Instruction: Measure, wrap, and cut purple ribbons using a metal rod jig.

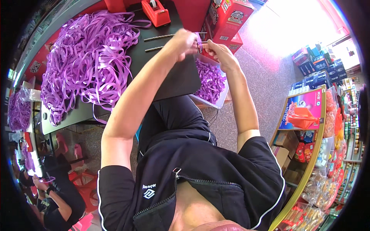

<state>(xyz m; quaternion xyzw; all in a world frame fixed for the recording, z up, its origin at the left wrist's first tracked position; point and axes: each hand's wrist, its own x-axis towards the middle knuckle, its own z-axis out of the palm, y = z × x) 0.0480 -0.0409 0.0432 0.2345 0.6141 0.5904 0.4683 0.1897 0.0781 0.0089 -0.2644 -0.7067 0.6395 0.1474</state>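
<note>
Over the far right corner of the black tabletop (169, 81), my two hands work close together. My left hand (185, 44) is curled and blurred by motion, its fingertips partly hidden, so what it grips does not show clearly. My right hand (219, 53) pinches a short piece of purple ribbon (199, 43) in the gap between the hands. Two thin spiral metal rods (158, 37) lie side by side and run behind my left hand. Under both hands, a pale plastic bin (208, 103) holds many short purple ribbon pieces (210, 81).
A big tangled heap of purple ribbon (90, 57) covers the table's left side. A red tape dispenser (156, 14) stands at the far edge. Red cartons (227, 19) are stacked beyond the bin. Stocked shelves line the right. Another person (58, 196) sits at the lower left.
</note>
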